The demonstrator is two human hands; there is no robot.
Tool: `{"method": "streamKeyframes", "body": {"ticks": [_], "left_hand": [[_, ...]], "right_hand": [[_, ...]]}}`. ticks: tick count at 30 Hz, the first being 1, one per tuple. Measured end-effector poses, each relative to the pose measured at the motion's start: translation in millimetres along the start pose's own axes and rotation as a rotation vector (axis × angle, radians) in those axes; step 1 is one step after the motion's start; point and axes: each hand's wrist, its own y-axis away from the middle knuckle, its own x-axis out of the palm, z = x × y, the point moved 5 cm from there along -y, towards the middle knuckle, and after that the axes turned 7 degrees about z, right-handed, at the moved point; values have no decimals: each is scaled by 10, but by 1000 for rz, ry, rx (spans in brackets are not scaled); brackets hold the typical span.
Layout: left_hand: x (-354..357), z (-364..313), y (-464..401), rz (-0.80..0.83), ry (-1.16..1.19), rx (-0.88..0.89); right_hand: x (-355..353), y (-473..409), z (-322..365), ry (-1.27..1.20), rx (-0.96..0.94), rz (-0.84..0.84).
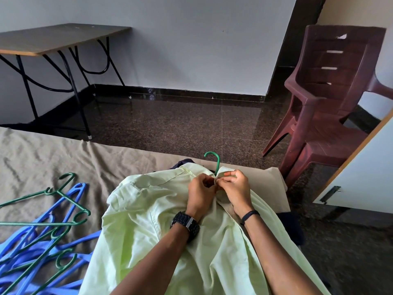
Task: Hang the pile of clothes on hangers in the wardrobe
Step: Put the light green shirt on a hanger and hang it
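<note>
Two hands: the left hand (201, 191) and right hand (234, 187) meet at the collar of a pale green shirt (161, 226), fingers curled.
Left grip: pinching the shirt front just below the collar; a black watch (185, 224) sits on that wrist.
Right grip: pinching the opposite collar edge, thumb and fingertips closed on the cloth; a thin dark band (249, 216) circles the wrist.
Shirt: spread over the bed, collar pointing away from the person.
Hanger in shirt: a green hanger's hook (213, 159) sticks out of the neck opening, just above the hands.
Under the shirt: a beige garment (270, 184) and a dark garment (291, 227) show at the right.
Bed: brown sheet (42, 158), wrinkled.
Spare hangers: a heap of blue hangers (40, 237) and green hangers (63, 189) lies left of the shirt.
Further out: a folding table (57, 37) by the wall, a maroon plastic chair (331, 99) on the dark floor, a white door (361, 173) at far right.
</note>
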Motion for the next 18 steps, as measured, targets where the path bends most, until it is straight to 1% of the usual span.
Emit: {"method": "streamKeyframes", "body": {"ticks": [3,7,11,18], "left_hand": [[1,7,-22,15,22,-5],[-23,22,-55,35,6,2],[-34,48,-80,32,3,15],[-36,78,-106,63,66,-42]], "right_hand": [[-15,-13,-7,3,4,18],[-7,-17,5,9,-34,62],[-19,14,0,25,-63,66],[9,93,6,49,-108,49]]}}
